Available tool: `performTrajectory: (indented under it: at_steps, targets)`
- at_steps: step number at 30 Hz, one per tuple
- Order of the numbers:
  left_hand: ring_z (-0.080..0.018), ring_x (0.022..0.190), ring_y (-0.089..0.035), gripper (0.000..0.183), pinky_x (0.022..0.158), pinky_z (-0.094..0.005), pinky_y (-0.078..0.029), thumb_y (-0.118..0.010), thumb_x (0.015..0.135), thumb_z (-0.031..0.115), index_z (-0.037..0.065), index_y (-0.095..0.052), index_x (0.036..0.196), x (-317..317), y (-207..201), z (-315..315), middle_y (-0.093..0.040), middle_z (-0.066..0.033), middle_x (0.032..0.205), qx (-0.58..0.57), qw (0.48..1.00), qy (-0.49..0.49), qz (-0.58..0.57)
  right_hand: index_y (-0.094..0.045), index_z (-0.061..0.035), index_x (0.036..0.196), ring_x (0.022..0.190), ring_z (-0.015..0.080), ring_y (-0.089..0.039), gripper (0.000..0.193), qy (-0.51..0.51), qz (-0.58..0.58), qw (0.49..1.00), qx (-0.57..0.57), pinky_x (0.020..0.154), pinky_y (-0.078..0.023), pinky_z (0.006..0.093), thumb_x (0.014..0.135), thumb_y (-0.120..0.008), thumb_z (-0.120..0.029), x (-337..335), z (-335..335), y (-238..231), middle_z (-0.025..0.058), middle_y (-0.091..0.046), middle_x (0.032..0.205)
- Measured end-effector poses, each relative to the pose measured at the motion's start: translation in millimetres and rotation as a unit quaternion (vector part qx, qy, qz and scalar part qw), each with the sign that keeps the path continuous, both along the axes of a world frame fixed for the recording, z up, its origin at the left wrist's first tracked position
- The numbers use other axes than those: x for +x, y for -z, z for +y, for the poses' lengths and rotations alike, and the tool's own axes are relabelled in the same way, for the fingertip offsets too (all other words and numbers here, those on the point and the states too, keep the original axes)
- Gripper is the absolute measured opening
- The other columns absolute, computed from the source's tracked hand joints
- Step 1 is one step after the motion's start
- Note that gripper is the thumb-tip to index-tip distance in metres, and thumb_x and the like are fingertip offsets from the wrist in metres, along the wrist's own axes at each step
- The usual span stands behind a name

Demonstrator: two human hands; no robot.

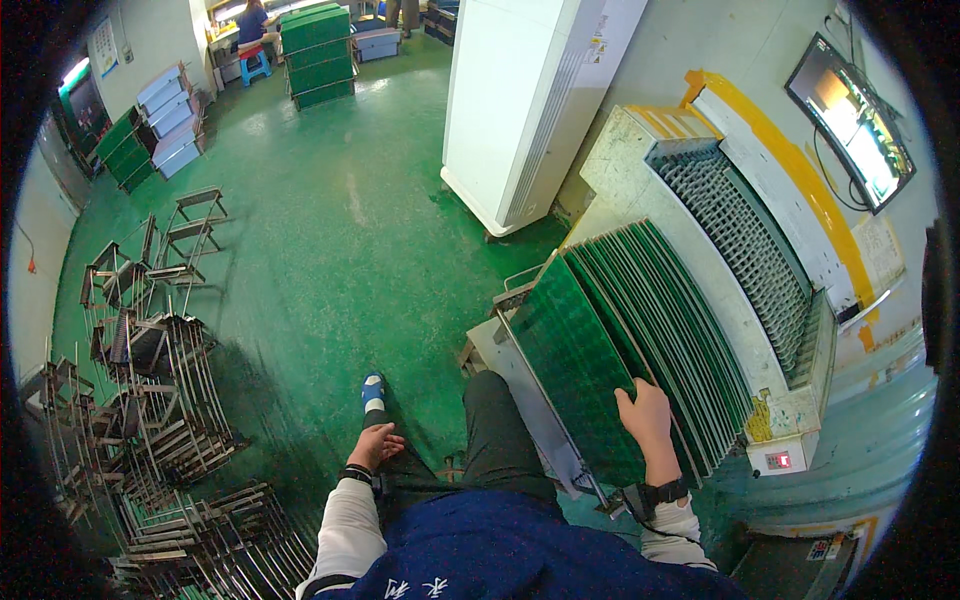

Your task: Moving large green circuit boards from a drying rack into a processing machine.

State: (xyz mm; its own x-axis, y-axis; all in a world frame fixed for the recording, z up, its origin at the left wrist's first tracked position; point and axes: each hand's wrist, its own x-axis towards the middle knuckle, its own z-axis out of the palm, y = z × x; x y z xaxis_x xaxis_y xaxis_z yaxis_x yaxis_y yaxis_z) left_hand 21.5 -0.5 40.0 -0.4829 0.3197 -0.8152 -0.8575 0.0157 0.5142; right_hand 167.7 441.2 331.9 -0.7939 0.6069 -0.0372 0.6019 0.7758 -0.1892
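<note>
My right hand (647, 418) is at the top edge of the nearest green board (567, 360), its fingers curled at that edge and partly hidden. This board leans in a metal-framed rack (555, 395) to my right. Behind it, past a dark gap, several more thin green boards (668, 310) stand on edge in a close row. My left hand (376, 445) hangs over my left leg, holding nothing, with its fingers stretched out and somewhat apart.
Beyond the boards stands a pale machine (623, 160) with a slatted, curved bed. A tall white cabinet (505, 110) is ahead. Metal racks (165, 370) crowd the left floor. Stacked green boards (317, 55), grey bins (172, 120) and a seated person (253, 22) are farther off.
</note>
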Motion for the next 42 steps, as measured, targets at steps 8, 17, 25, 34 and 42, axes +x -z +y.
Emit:
performTrajectory:
  at_steps: [8, 17, 25, 34, 42]
  targets:
    - [-0.0222, 0.067, -0.066, 0.036, 0.053, -0.0269, -0.054, -0.054, 0.093, 0.024, 0.001, -0.047, 0.119, -0.5, -2.4, 1.4, -0.065, -0.0164, 0.087, -0.016, 1.000, 0.006, 0.000, -0.062, 0.0049, 0.106, 0.085, 0.0403, -0.062, 0.042, 0.007, -0.003, 1.000, -0.007, 0.076, -0.050, 0.0462, 0.082, -0.062, -0.030, 0.7, 2.3, 2.8, 0.0272, -0.064, 0.088]
    - [-0.0213, 0.067, -0.065, 0.040, 0.057, -0.0269, -0.054, -0.054, 0.092, 0.024, 0.001, -0.045, 0.123, -0.2, -1.8, 0.5, -0.065, -0.0160, 0.088, -0.008, 1.000, 0.006, 0.002, -0.062, 0.0049, 0.103, 0.084, 0.0403, -0.062, 0.041, 0.004, -0.006, 1.000, 0.003, 0.075, -0.049, 0.0465, 0.081, -0.063, -0.030, 0.7, 2.1, 3.1, 0.0265, -0.064, 0.086]
    - [-0.0207, 0.068, -0.065, 0.039, 0.057, -0.0266, -0.054, -0.054, 0.092, 0.026, 0.001, -0.046, 0.122, 0.5, -3.3, -0.2, -0.065, -0.0155, 0.088, -0.007, 1.000, 0.020, 0.011, -0.062, 0.0049, 0.101, 0.082, 0.0407, -0.062, 0.040, 0.000, 0.006, 1.000, 0.001, 0.074, -0.049, 0.0474, 0.080, -0.064, -0.030, 1.0, 3.2, 4.9, 0.0263, -0.064, 0.085]
    - [-0.0205, 0.068, -0.065, 0.039, 0.057, -0.0272, -0.054, -0.054, 0.092, 0.026, 0.001, -0.046, 0.121, 0.7, 0.0, 0.2, -0.065, -0.0153, 0.088, -0.007, 1.000, 0.012, 0.006, -0.062, 0.0053, 0.102, 0.083, 0.0405, -0.062, 0.041, -0.005, 0.019, 1.000, 0.012, 0.075, -0.049, 0.0472, 0.080, -0.063, -0.029, 1.9, 2.1, 4.7, 0.0264, -0.064, 0.086]
    - [-0.0207, 0.068, -0.065, 0.040, 0.056, -0.0269, -0.053, -0.053, 0.092, 0.026, 0.001, -0.046, 0.123, 0.6, -1.0, 0.9, -0.065, -0.0143, 0.087, -0.017, 1.000, 0.015, 0.011, -0.062, 0.0057, 0.101, 0.081, 0.0405, -0.062, 0.040, -0.010, 0.017, 1.000, 0.011, 0.073, -0.050, 0.0468, 0.080, -0.063, -0.029, 0.7, 0.8, 1.2, 0.0261, -0.064, 0.084]
